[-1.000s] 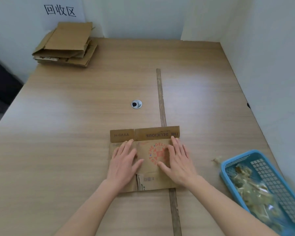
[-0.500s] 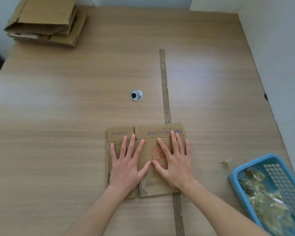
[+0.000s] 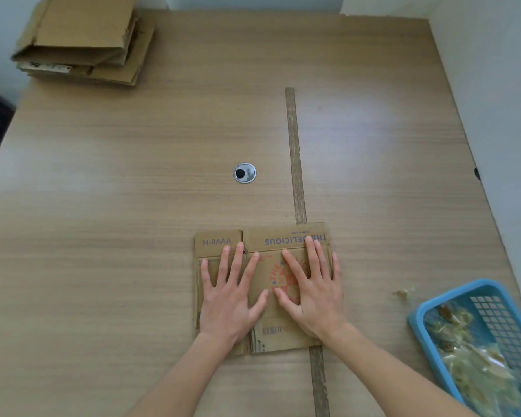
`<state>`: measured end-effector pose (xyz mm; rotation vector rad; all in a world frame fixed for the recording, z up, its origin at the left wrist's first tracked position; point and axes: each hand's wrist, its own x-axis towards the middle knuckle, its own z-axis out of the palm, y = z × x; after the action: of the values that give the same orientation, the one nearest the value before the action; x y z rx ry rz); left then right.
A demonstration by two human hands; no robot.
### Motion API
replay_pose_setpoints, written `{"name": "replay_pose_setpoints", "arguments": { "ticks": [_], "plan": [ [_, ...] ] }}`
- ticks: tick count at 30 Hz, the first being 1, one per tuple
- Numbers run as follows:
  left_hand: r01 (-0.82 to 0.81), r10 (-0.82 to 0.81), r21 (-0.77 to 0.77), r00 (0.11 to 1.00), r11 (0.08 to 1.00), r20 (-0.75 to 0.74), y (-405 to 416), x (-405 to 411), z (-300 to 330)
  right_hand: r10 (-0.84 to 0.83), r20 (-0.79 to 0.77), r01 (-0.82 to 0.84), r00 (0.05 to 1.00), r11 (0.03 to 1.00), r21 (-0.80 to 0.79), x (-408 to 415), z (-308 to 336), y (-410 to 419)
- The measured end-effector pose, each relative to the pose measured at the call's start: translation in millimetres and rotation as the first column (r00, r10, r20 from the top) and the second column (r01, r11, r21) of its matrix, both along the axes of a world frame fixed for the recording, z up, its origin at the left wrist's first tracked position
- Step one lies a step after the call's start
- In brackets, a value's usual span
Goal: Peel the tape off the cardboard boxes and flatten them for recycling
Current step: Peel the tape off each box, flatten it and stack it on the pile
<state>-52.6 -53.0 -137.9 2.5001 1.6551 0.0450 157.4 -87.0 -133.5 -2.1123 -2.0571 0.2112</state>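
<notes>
Head view: both hands, left hand and right hand, have spread their fingers wider, flat on the cardboard box below the tabletop grommet; it looks flattened, stack-ready.

Wood-grain table (round grommet mid-surface), pale walls behind and right.

Single head-worn, wide-angle view, looking steeply down and forward onto the wooden table. It sits close above the table's near edge, forearms entering from the bottom. The far edge and wall appear at top; no second view exists.
</notes>
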Motion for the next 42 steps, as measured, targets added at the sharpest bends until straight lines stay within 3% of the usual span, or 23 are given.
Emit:
{"name": "replay_pose_setpoints", "arguments": {
  "ticks": [4, 6, 9, 13, 16, 24, 28, 35, 42],
  "plan": [
    [-0.033, 0.038, -0.083, 0.997, 0.996, 0.062, 0, -3, 16, 0.035, -0.040, -0.040, 0.999, 0.987, -0.156, 4, 17, 2],
    [-0.198, 0.210, -0.157, 0.975, 0.968, 0.065, -6, -7, 26, 0.004, -0.066, -0.019, 0.998, 0.975, -0.223, 12, 25, -5],
    [-0.444, 0.472, -0.278, 0.881, 0.852, 0.040, -23, -14, 42, -0.208, -0.121, 0.166, 0.971, 0.943, -0.289, 17, 36, -26],
    [-0.461, 0.570, -0.435, 0.806, 0.774, 0.160, -40, -10, 59, -0.271, -0.253, 0.176, 0.929, 0.922, -0.344, 11, 46, -48],
    [-0.506, 0.642, -0.460, 0.739, 0.729, 0.205, -43, -7, 73, -0.324, -0.351, 0.192, 0.878, 0.912, -0.362, 7, 57, -52],
    [-0.521, 0.603, -0.324, 0.756, 0.790, 0.254, -47, -51, 157, -0.190, -0.484, 0.084, 0.854, 0.969, -0.232, -22, 123, -30],
    [-0.554, 0.598, -0.224, 0.743, 0.802, 0.301, -41, -105, 225, -0.074, -0.451, 0.023, 0.890, 0.993, -0.118, -71, 185, -1],
    [-0.645, 0.613, -0.025, 0.713, 0.764, 0.341, -53, -243, 347, 0.123, -0.415, -0.123, 0.902, 0.992, 0.027, -210, 308, 27],
    [-0.704, 0.625, 0.144, 0.692, 0.696, 0.361, -90, -411, 444, 0.280, -0.449, -0.241, 0.849, 0.960, 0.144, -387, 403, 22]
  ]
}}
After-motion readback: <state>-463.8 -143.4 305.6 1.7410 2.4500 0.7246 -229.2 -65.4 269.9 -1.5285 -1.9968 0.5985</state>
